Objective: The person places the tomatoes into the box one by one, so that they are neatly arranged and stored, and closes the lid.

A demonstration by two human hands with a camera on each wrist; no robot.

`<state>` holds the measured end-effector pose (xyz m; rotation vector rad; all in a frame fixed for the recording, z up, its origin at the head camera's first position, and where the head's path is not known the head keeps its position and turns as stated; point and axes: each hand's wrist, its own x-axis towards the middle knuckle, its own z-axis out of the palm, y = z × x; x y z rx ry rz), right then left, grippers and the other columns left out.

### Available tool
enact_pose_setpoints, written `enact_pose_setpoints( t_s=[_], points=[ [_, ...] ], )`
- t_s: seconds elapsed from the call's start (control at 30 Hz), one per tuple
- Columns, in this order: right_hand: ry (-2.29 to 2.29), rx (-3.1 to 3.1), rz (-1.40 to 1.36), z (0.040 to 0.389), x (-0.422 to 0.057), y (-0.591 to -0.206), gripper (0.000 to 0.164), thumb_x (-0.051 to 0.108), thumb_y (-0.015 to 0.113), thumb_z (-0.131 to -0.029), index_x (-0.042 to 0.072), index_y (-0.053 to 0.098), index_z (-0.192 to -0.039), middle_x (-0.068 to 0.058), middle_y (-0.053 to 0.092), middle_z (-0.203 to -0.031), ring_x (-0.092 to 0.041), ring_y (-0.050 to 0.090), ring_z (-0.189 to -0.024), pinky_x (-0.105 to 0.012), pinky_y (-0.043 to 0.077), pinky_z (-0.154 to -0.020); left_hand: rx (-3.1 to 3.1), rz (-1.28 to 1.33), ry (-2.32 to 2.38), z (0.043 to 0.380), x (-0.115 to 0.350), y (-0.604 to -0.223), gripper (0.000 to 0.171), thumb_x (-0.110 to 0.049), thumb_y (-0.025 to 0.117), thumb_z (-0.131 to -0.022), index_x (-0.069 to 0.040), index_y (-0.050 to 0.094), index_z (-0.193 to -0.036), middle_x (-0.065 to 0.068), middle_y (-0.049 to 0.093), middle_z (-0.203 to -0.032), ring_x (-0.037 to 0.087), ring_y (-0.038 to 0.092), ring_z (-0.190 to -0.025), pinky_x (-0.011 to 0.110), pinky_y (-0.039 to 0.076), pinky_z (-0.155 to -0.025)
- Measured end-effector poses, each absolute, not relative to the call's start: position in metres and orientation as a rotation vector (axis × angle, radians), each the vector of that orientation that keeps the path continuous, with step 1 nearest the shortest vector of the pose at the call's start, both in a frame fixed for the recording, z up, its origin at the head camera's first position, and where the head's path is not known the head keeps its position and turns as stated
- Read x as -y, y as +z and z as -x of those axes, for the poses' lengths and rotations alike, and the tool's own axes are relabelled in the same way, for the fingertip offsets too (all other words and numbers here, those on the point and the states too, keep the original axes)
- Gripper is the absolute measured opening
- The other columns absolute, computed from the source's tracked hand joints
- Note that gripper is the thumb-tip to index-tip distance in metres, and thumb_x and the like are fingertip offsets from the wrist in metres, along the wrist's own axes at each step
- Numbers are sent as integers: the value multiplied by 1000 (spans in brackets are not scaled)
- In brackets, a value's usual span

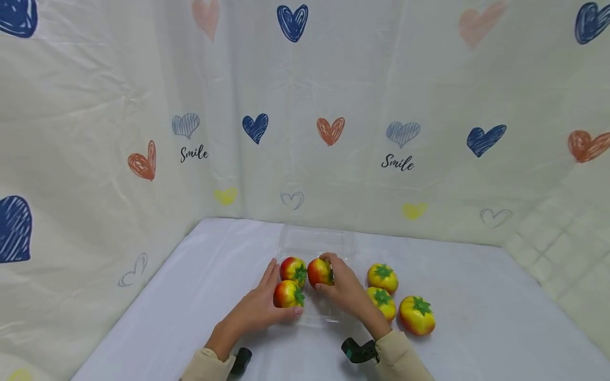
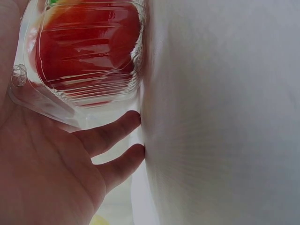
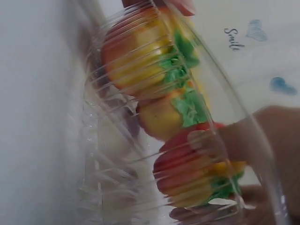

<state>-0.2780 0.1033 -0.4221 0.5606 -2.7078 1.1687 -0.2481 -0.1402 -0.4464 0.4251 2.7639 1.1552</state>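
Observation:
A clear plastic clamshell box (image 1: 318, 313) lies on the table with its lid raised toward the back. Two red-and-yellow toy persimmons, a rear one (image 1: 292, 270) and a front one (image 1: 287, 294), sit in its left part. My left hand (image 1: 259, 308) rests along the box's left side, fingers extended and thumb by the front edge. In the left wrist view, the box wall (image 2: 101, 96) lies beside the palm. My right hand (image 1: 350, 291) grips another toy persimmon (image 1: 317, 273) over the box, right of those two. Through the clear wall, the right wrist view shows this persimmon (image 3: 180, 173) between fingers and thumb.
To the right of the box, three more toy persimmons stand on the white table: a rear one (image 1: 383, 278), a middle one (image 1: 383, 304) partly behind my right wrist, and a front one (image 1: 417, 316). A heart-printed curtain (image 1: 352, 174) hangs behind the table.

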Motion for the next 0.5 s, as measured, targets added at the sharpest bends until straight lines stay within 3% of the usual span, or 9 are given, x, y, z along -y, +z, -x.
enact_pose_setpoints(
  t_s=[0.5],
  points=[
    [1062,2747,-542,277,-100,-428,62,11,85,-94,5,54,-147,-27,57,-132,-38,62,-116,-60,55,-103,-2776,-421,1138,247,139,-445,127,-72,76,-84,-9,11,-173,6,2,-180,43,46,-147,66,45,-112]
  ],
)
